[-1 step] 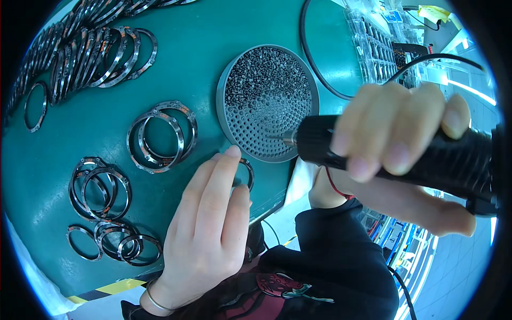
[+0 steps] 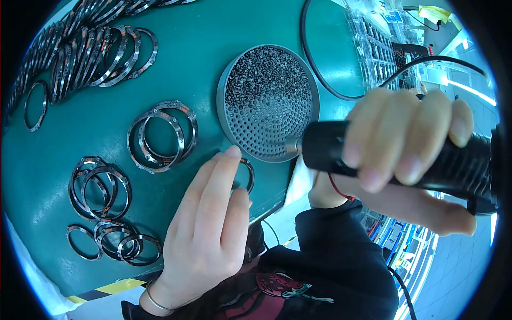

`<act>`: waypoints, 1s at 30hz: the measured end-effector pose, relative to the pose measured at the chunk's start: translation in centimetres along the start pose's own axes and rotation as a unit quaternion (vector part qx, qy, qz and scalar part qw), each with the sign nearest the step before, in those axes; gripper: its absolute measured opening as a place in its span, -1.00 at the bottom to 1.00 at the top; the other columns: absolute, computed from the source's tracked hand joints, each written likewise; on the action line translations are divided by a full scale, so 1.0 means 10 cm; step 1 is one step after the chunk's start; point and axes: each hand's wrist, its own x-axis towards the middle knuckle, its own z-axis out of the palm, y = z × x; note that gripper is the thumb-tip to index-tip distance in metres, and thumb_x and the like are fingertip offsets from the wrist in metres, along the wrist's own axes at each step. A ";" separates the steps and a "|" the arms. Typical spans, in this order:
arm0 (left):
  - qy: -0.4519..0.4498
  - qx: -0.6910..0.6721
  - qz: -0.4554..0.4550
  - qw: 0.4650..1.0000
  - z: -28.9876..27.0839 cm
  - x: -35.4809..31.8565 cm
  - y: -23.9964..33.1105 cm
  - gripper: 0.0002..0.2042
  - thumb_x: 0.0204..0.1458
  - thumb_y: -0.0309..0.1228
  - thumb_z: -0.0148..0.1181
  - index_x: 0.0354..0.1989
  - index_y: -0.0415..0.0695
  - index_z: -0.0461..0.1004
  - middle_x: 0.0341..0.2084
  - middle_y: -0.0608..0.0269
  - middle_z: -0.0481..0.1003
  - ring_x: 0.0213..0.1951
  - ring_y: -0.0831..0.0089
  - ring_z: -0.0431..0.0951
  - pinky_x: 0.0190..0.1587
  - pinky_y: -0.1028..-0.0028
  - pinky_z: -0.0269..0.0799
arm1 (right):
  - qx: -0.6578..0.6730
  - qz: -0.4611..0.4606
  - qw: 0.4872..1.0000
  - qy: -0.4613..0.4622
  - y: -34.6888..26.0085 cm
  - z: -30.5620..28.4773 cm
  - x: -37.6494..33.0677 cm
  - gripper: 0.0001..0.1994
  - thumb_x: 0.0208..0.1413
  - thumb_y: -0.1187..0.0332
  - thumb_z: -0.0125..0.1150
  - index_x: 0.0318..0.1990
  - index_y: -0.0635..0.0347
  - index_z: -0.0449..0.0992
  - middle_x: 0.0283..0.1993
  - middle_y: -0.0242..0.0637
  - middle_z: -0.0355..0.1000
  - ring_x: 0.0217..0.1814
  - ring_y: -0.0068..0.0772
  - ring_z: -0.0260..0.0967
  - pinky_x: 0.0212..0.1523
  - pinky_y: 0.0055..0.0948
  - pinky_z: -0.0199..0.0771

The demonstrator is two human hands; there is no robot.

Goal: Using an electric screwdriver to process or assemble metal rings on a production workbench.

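Observation:
My right hand (image 2: 408, 141) is wrapped round a black electric screwdriver (image 2: 326, 144), held nearly level with its bit pointing left. The blurred bit is over the near right part of a round grey tray (image 2: 220, 101). Small dark screws (image 2: 266, 74) are heaped across the tray's far half, and rows of holes show in its near half. Below the tray, my left hand (image 2: 208, 218) rests on the table with fingers close together over a metal ring (image 2: 251, 176). Only the ring's right side shows; the fingers hide the rest, and the thumb is out of sight.
Two overlapping rings (image 2: 178, 136) lie left of the tray, with several more (image 2: 106, 194) nearer the front left. Long rows of rings (image 2: 80, 58) fill the far left of the green table (image 2: 202, 32). A black cable (image 2: 314, 69) curves past the tray; clear plastic trays (image 2: 368, 48) stand far right.
My right hand and the screwdriver have shifted slightly to the right and nearer, drawing the bit toward the tray's right rim. My left hand and the rings have stayed in place.

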 end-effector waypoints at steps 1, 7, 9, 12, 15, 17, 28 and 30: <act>-0.002 -0.039 -0.020 0.999 -0.01 -0.01 0.01 -0.78 -0.17 -0.59 0.34 -0.36 -0.30 0.42 0.04 -0.17 0.36 -0.03 -0.05 0.46 -0.07 0.16 0.47 | 0.012 0.001 1.000 -0.002 -0.06 0.01 0.05 -0.30 0.04 -0.18 0.24 -0.03 0.33 0.22 -0.34 -0.20 0.34 -0.55 -0.38 0.39 -0.56 -0.41 0.43; 0.028 0.002 -0.002 1.000 -0.10 0.04 -0.01 -0.80 -0.04 -0.56 0.26 -0.48 -0.30 0.31 -0.04 -0.24 0.40 -0.17 0.06 0.55 -0.23 0.34 0.57 | 0.035 -0.037 0.998 -0.040 0.26 0.22 0.11 -0.26 0.05 -0.17 0.25 0.03 0.35 0.14 -0.32 -0.17 0.35 -0.57 -0.40 0.38 -0.58 -0.45 0.52; 0.026 0.006 -0.003 1.000 -0.11 0.04 -0.02 -0.79 -0.04 -0.55 0.28 -0.48 -0.30 0.31 -0.04 -0.23 0.41 -0.17 0.08 0.55 -0.24 0.36 0.57 | 0.056 -0.072 0.996 -0.020 0.35 0.24 0.07 -0.23 0.03 -0.19 0.25 0.05 0.34 0.12 -0.31 -0.17 0.35 -0.57 -0.39 0.39 -0.58 -0.44 0.53; 0.025 0.003 0.003 1.000 -0.17 0.10 -0.02 -0.78 -0.05 -0.53 0.29 -0.49 -0.29 0.31 -0.05 -0.22 0.41 -0.18 0.10 0.54 -0.25 0.37 0.57 | 0.077 -0.122 0.990 0.005 0.40 0.25 0.08 -0.18 -0.01 -0.23 0.26 0.08 0.32 0.08 -0.30 -0.17 0.35 -0.57 -0.37 0.41 -0.57 -0.42 0.54; 0.024 0.011 0.006 1.000 -0.22 0.10 -0.05 -0.77 -0.04 -0.52 0.30 -0.50 -0.28 0.31 -0.06 -0.20 0.42 -0.20 0.13 0.54 -0.26 0.39 0.58 | 0.033 -0.064 0.997 -0.040 0.26 0.28 0.28 -0.18 -0.01 -0.23 0.26 0.08 0.30 0.07 -0.30 -0.17 0.36 -0.58 -0.37 0.41 -0.58 -0.42 0.54; 0.035 0.019 0.004 0.999 -0.01 -0.06 -0.02 -0.77 -0.04 -0.52 0.30 -0.51 -0.27 0.31 -0.07 -0.18 0.43 -0.21 0.15 0.55 -0.26 0.40 0.58 | -0.017 0.011 0.994 -0.103 0.20 0.31 0.11 -0.19 0.00 -0.22 0.26 0.08 0.30 0.07 -0.31 -0.17 0.37 -0.60 -0.36 0.41 -0.60 -0.41 0.54; 0.039 0.028 -0.001 0.999 0.13 -0.09 0.00 -0.78 0.03 -0.50 0.26 -0.49 -0.29 0.30 -0.10 -0.16 0.45 -0.21 0.17 0.55 -0.27 0.43 0.59 | -0.009 0.024 0.997 -0.077 0.22 0.25 -0.16 -0.29 0.05 -0.14 0.26 0.04 0.26 0.10 -0.41 -0.19 0.39 -0.66 -0.35 0.41 -0.66 -0.39 0.52; 0.045 0.014 0.011 0.999 0.13 -0.07 0.01 -0.78 0.03 -0.50 0.25 -0.49 -0.29 0.30 -0.10 -0.17 0.44 -0.21 0.16 0.54 -0.26 0.42 0.59 | -0.011 0.018 0.997 -0.075 0.16 0.24 -0.13 -0.29 0.04 -0.15 0.26 0.04 0.26 0.10 -0.42 -0.19 0.38 -0.66 -0.35 0.40 -0.66 -0.38 0.53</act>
